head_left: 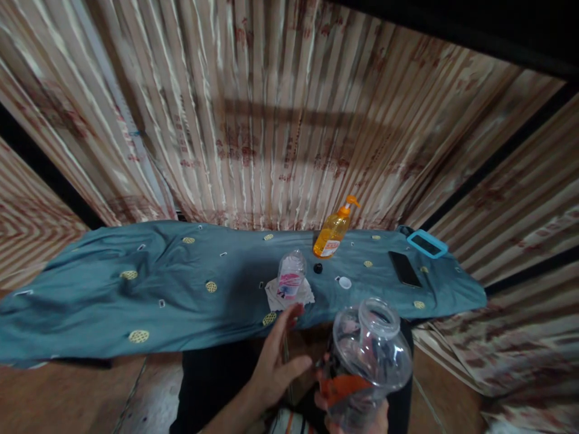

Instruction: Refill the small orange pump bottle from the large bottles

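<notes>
In the head view my right hand [380, 419] is wrapped round a large clear plastic jar [398, 355] with an orange label and an open round mouth. The jar is tilted above my lap, in front of the table edge. My left hand [275, 367] is held up beside it, fingers stretched out and thumb apart, holding nothing. Just beyond its fingertips a small clear bottle [292, 274] with a pink label rests on a crumpled white tissue [274, 295]. Right of that bottle lie a small black cap [318, 268] and a white round lid [345, 283].
A pump bottle [332, 235] of orange liquid stands at the back of the cloth-covered table [190, 307]. A dark phone [404, 269] and a blue-framed object [427, 244] lie at the right. Striped curtains [271, 120] hang behind. Below is a tiled floor [154, 392].
</notes>
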Action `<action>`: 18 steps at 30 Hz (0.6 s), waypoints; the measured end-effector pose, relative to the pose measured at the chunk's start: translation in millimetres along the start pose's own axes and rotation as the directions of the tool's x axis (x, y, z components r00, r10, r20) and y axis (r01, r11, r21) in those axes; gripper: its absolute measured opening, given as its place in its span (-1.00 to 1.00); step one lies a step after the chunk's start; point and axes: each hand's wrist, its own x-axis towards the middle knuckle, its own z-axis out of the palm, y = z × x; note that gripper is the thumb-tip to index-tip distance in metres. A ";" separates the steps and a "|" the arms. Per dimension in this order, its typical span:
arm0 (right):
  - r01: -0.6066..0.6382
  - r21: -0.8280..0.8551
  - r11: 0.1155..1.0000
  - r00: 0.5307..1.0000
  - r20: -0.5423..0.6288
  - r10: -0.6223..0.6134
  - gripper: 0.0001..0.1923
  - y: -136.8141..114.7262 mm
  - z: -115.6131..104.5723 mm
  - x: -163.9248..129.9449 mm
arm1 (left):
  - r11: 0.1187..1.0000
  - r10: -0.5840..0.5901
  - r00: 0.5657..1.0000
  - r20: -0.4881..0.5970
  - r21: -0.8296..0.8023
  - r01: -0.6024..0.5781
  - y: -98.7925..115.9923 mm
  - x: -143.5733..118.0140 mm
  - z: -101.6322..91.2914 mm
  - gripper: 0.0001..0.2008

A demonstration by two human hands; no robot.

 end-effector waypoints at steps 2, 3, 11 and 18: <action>-0.038 0.126 0.991 0.999 0.021 0.035 -0.32 -7.0 7.1 0.9 | 0.984 0.042 0.988 -0.149 0.178 -0.014 -5.1 12.4 -18.8 -0.28; -0.044 0.176 0.983 0.999 0.027 0.040 -0.35 -9.7 9.4 0.6 | 0.966 0.076 0.976 -0.202 0.257 -0.022 -8.5 21.0 -26.4 -0.25; -0.028 0.365 0.930 1.000 0.012 0.026 -0.52 -10.6 8.1 -10.6 | 0.869 0.202 0.903 -0.378 0.494 0.012 -60.7 96.5 -34.1 -0.03; -0.050 0.348 0.936 0.999 0.037 0.039 -0.36 -11.6 6.1 -15.4 | 0.879 0.180 0.900 -0.397 0.476 0.034 -97.6 104.0 -35.4 0.07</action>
